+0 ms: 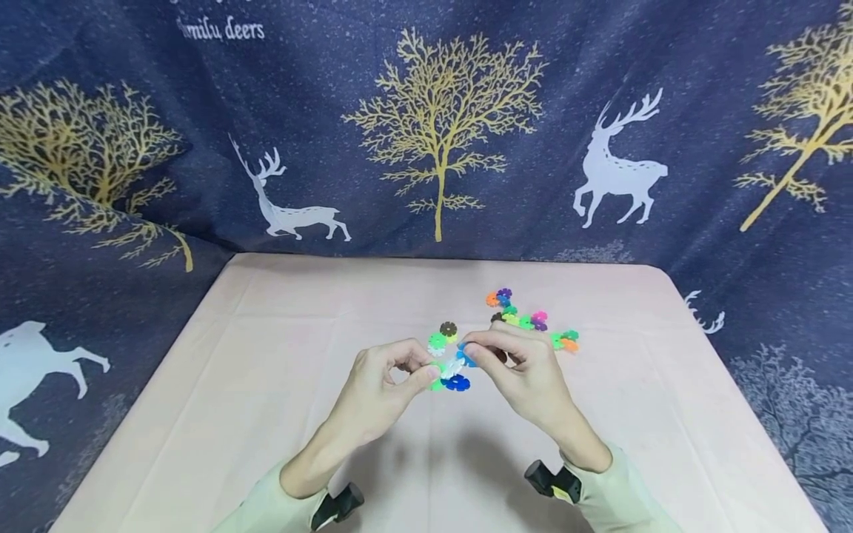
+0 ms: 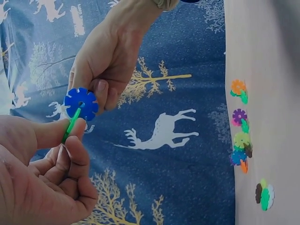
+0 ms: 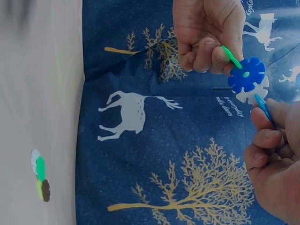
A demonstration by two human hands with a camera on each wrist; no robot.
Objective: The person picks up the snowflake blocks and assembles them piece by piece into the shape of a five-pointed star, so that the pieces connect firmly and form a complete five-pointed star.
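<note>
Fingers and thumb of the L hand (image 1: 375, 385) are pinched on a green disc (image 2: 71, 125); those of the R hand (image 1: 533, 376) are pinched on a light-blue disc (image 3: 263, 109). Betw. these, a dark-blue disc (image 3: 247, 75) and a white disc (image 3: 243, 97) are carried, all four apparently linked, above approx. the middle of the surface (image 1: 300, 326), well in from its L & R edges. How deep the slots are seated can't be told.

Main risk: if force is applied off-line, i.e. w/ one disc twisted against its neighbour, a slot could be missed or a joint popped apart. Only thin rims are gripped, so an end disc could be lost from the fingers if pressure is raised too fast. Since the middle two aren't gripped directly, the chain could be folded at the blue/white joint. If dropped, pieces could be mixed w/ the 4-disc cluster (image 1: 437, 341) nearby. If the R hand is swung twd the far R corner, the multicolour groups (image 1: 526, 322) could be knocked.
</note>
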